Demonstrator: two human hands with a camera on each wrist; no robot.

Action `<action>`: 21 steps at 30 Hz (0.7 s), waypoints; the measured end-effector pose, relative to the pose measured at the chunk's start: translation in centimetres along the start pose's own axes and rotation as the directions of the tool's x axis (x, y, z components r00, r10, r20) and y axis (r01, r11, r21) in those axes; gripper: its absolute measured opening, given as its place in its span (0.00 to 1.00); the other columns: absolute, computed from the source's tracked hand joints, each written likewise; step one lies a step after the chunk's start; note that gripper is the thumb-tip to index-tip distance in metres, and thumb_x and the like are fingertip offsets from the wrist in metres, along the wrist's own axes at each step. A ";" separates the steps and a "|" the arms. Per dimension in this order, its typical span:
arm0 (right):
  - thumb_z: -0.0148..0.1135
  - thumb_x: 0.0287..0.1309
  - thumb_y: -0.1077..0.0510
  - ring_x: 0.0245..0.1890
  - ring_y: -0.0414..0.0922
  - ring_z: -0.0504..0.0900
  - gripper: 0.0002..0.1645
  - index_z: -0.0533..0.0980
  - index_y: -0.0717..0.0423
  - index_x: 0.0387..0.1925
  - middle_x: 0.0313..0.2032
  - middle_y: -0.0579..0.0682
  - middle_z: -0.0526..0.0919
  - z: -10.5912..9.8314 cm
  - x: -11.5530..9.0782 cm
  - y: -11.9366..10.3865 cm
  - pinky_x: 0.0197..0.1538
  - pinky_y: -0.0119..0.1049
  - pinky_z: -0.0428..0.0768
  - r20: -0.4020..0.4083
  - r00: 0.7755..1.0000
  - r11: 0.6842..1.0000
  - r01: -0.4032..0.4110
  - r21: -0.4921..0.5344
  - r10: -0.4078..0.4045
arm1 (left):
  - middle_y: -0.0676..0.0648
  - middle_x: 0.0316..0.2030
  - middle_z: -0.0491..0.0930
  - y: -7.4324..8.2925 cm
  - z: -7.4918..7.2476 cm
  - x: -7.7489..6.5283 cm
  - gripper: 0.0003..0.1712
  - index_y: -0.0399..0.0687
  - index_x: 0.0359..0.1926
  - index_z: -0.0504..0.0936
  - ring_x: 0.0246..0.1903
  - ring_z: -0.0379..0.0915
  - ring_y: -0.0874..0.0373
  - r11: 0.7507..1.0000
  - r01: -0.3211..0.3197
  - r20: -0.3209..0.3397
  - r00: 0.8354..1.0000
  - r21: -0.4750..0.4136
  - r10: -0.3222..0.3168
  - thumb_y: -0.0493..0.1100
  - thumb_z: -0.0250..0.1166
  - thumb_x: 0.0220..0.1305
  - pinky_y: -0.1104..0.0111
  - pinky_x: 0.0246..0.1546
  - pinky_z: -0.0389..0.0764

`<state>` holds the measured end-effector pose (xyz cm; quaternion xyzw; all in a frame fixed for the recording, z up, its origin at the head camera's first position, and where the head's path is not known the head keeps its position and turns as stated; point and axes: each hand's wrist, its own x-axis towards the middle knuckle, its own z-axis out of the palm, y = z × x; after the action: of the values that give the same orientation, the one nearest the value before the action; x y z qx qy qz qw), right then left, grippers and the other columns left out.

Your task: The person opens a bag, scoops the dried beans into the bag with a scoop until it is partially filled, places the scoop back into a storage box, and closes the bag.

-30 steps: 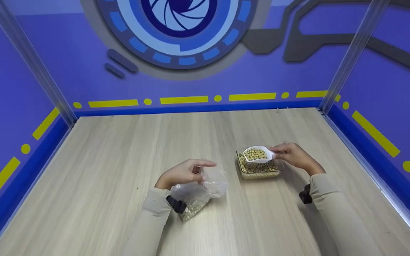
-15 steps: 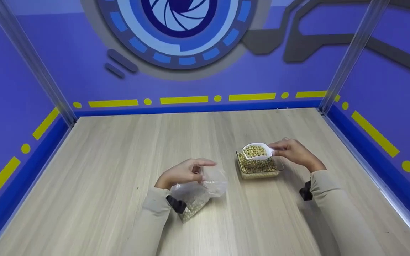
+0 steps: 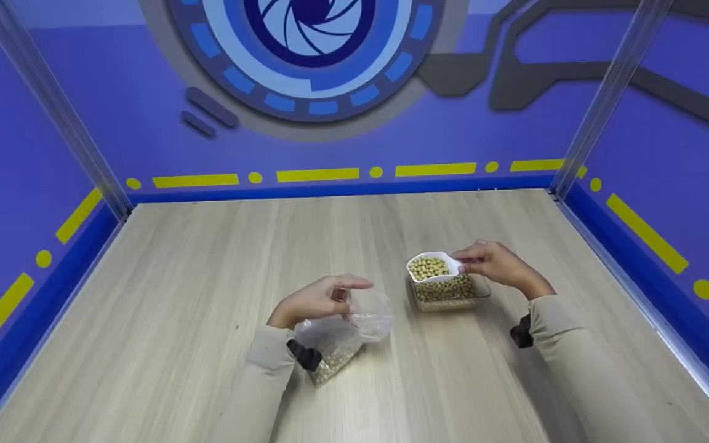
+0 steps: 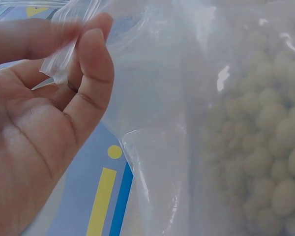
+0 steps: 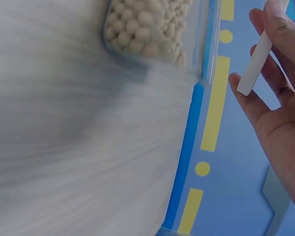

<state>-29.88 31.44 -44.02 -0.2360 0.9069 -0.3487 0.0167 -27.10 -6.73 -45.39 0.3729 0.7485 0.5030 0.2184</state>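
Note:
My right hand (image 3: 499, 264) grips the handle of a white scoop (image 3: 455, 266) heaped with pale yellow soybeans (image 3: 428, 267). The scoop hangs over the left part of a clear rectangular container (image 3: 484, 294), which also holds soybeans. In the right wrist view the white handle (image 5: 255, 64) lies between thumb and fingers. My left hand (image 3: 317, 300) pinches the mouth of a clear plastic bag (image 3: 373, 317). More soybeans (image 4: 265, 147) lie in the lower part of that bag, close up in the left wrist view. The bag stands tilted on the table, its mouth toward the container.
The wooden table (image 3: 194, 295) is bounded by a blue back wall (image 3: 330, 147) and side walls with yellow marks. A black wrist camera (image 3: 305, 355) sits at the left cuff, another black wrist camera (image 3: 522, 332) at the right.
My right hand has moved the loaded scoop left over the container, after a slight rise and then a small drop. The left hand and the bag have stayed nearly still.

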 end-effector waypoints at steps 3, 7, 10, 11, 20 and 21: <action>0.66 0.56 0.60 0.38 0.40 0.73 0.19 0.81 0.58 0.51 0.46 0.56 0.85 0.4 0.2 -0.5 0.41 0.31 0.73 0.018 1.000 1.000 0.008 0.005 -0.008 | 0.35 0.65 0.65 -0.1 0.0 0.0 0.34 0.31 0.65 0.67 0.27 0.69 0.68 1.000 -0.009 0.002 1.000 0.008 0.009 0.24 0.52 0.54 0.75 0.30 0.72; 0.66 0.55 0.61 0.35 0.40 0.72 0.19 0.82 0.56 0.50 0.46 0.54 0.86 1.0 0.5 -1.2 0.39 0.30 0.72 0.038 0.999 1.000 0.010 0.016 -0.010 | 0.34 0.65 0.66 -0.1 0.0 0.0 0.34 0.30 0.65 0.67 0.27 0.69 0.68 1.000 -0.017 0.004 1.000 0.001 0.017 0.25 0.52 0.53 0.73 0.31 0.74; 0.66 0.55 0.62 0.35 0.39 0.72 0.18 0.83 0.55 0.50 0.46 0.53 0.86 1.5 0.6 -1.5 0.39 0.30 0.72 0.043 0.999 1.000 0.023 0.021 -0.024 | 0.35 0.65 0.66 -0.2 0.0 0.0 0.33 0.31 0.65 0.68 0.27 0.69 0.67 1.000 -0.021 0.002 1.000 0.001 0.021 0.25 0.52 0.54 0.72 0.32 0.75; 0.67 0.55 0.62 0.35 0.39 0.72 0.18 0.83 0.55 0.49 0.46 0.53 0.86 1.6 0.7 -1.6 0.39 0.29 0.72 0.043 0.999 0.999 0.031 0.021 -0.032 | 0.35 0.65 0.66 -0.2 0.0 0.0 0.33 0.31 0.65 0.68 0.27 0.69 0.67 1.000 -0.021 0.002 1.000 0.002 0.021 0.25 0.52 0.54 0.72 0.32 0.75; 0.66 0.54 0.63 0.35 0.38 0.71 0.17 0.83 0.57 0.48 0.45 0.54 0.86 2.8 1.1 -2.5 0.39 0.29 0.71 0.060 0.994 0.996 0.092 0.014 -0.092 | 0.35 0.65 0.67 -0.2 0.0 -0.1 0.32 0.33 0.65 0.69 0.27 0.69 0.67 1.000 -0.016 -0.002 1.000 0.003 0.016 0.25 0.53 0.55 0.70 0.32 0.77; 0.66 0.53 0.64 0.35 0.38 0.72 0.17 0.84 0.57 0.47 0.45 0.54 0.86 2.9 1.2 -2.7 0.39 0.29 0.71 0.063 0.993 0.994 0.104 0.010 -0.105 | 0.35 0.65 0.67 -0.2 0.0 -0.1 0.32 0.33 0.65 0.69 0.27 0.69 0.67 1.000 -0.012 -0.003 1.000 0.002 0.012 0.25 0.54 0.55 0.69 0.32 0.77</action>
<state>-29.26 27.39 -44.34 -0.2940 0.8911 -0.3445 0.0279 -27.09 -6.89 -45.61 0.3769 0.7470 0.5042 0.2139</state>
